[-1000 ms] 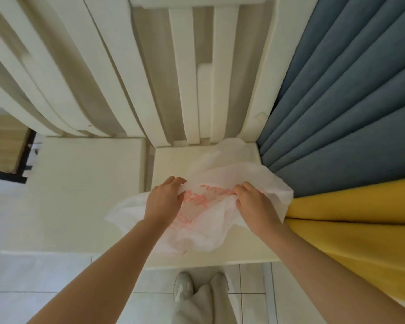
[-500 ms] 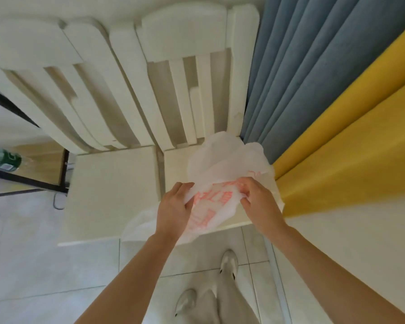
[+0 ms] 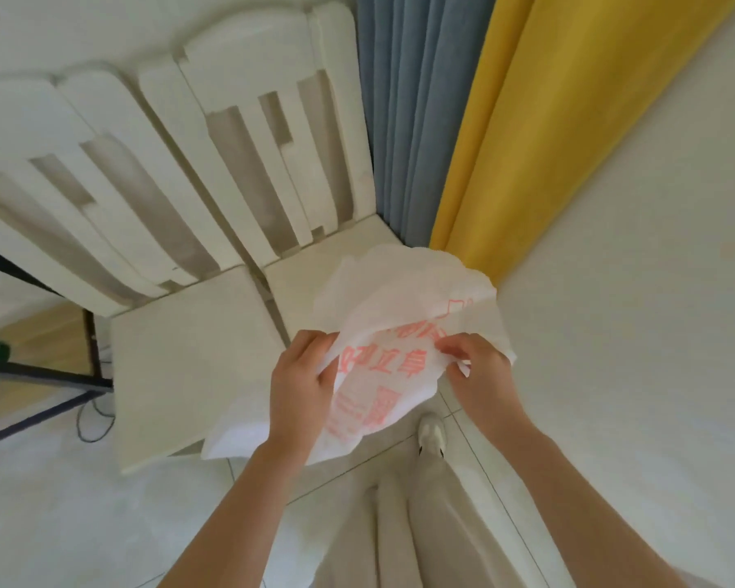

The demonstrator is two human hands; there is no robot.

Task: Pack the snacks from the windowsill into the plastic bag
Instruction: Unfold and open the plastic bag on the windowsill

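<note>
White plastic bag (image 3: 399,316), red print, is pinched at an edge by left grip (image 3: 302,384) and right grip (image 3: 476,375); it is held between them, chair seat (image 3: 187,354) just beyond. Layers to be rubbed apart, mouth pulled wide evenly. Snacks not seen.

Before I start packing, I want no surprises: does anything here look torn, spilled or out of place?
Nothing looks damaged or spilled. The plastic bag is crumpled, pinched by the left hand and right hand. No snacks show in view.
</note>
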